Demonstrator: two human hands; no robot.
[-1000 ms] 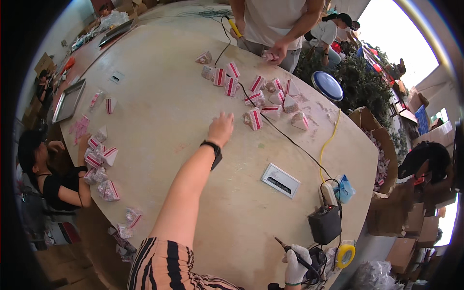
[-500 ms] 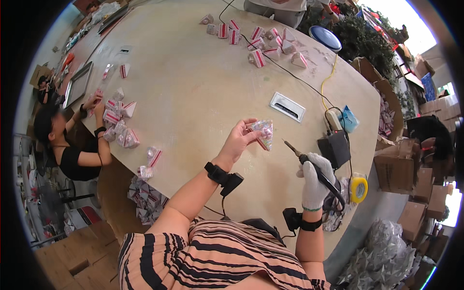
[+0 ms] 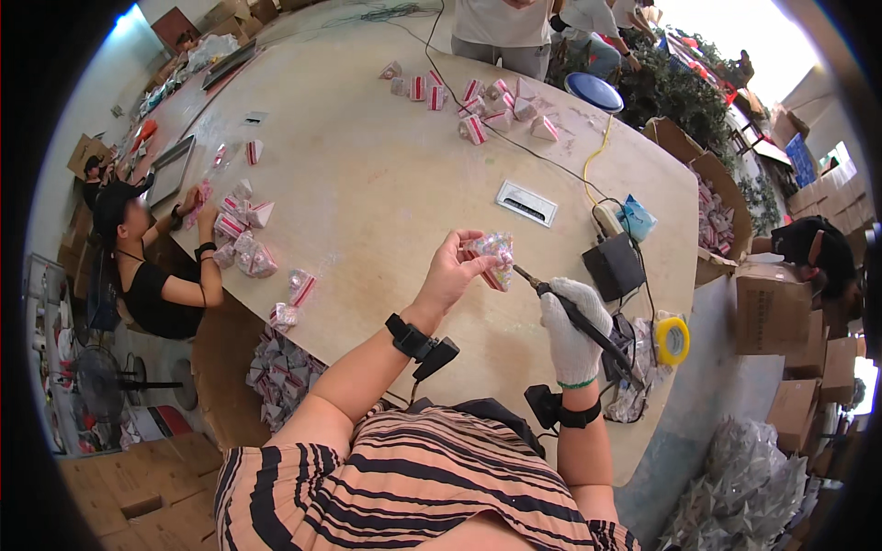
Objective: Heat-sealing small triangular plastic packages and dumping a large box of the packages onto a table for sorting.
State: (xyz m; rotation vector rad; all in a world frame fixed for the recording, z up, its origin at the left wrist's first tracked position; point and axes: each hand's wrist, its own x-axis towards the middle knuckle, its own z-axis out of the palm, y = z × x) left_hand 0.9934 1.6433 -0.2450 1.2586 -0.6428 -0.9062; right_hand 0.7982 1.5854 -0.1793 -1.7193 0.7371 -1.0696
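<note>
A pale table (image 3: pixel 349 202) fills the middle of the view. At the right stands a brown cardboard carton (image 3: pixel 776 317) with dark print on its side, too small to read. On the table's right part sit a black power box (image 3: pixel 614 266) and, nearer the person, a yellow tape roll (image 3: pixel 672 341).

The right hand (image 3: pixel 576 326), in a white knitted glove, is closed around a black soldering iron (image 3: pixel 581 320). The bare left hand (image 3: pixel 452 275) pinches a clear-wrapped pink-and-white wedge (image 3: pixel 497 253) between thumb and fingers, above the table in front of the person. A second ago this hand was stretched toward the wrapped wedges (image 3: pixel 501 115) at the far side.

Half a second ago the iron's tip was clearly apart from the held wedge; now it is at the wedge's right edge, though whether it touches cannot be told.
</note>
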